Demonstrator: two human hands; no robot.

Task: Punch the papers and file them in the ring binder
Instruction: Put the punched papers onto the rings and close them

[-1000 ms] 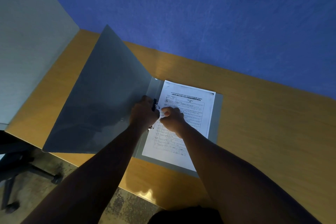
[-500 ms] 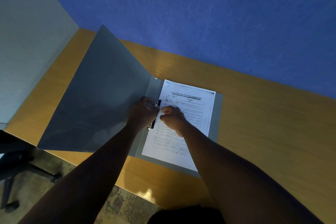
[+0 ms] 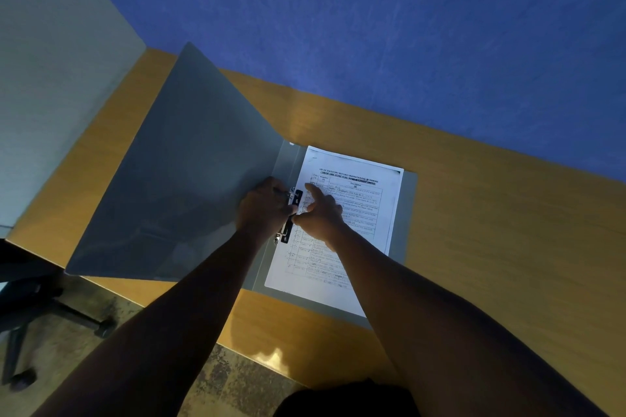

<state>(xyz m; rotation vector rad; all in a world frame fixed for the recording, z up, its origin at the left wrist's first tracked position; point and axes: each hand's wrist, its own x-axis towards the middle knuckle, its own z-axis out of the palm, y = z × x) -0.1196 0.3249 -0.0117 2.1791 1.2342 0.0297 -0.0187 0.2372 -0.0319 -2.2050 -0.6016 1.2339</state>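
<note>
Both forearms reach forward over the near edge of the wooden desk point(image 3: 491, 247). The left hand point(image 3: 262, 210) is curled around the black clip mechanism point(image 3: 291, 217) at the spine of the grey ring binder point(image 3: 189, 179), which lies open on the desk. The right hand point(image 3: 321, 213) rests on the left margin of the papers point(image 3: 355, 200), forefinger stretched toward the clip, other fingers loosely bent. The papers lie on the binder's right half. The front cover tilts up at left, and beyond it stands a blue partition point(image 3: 372, 27).
</note>
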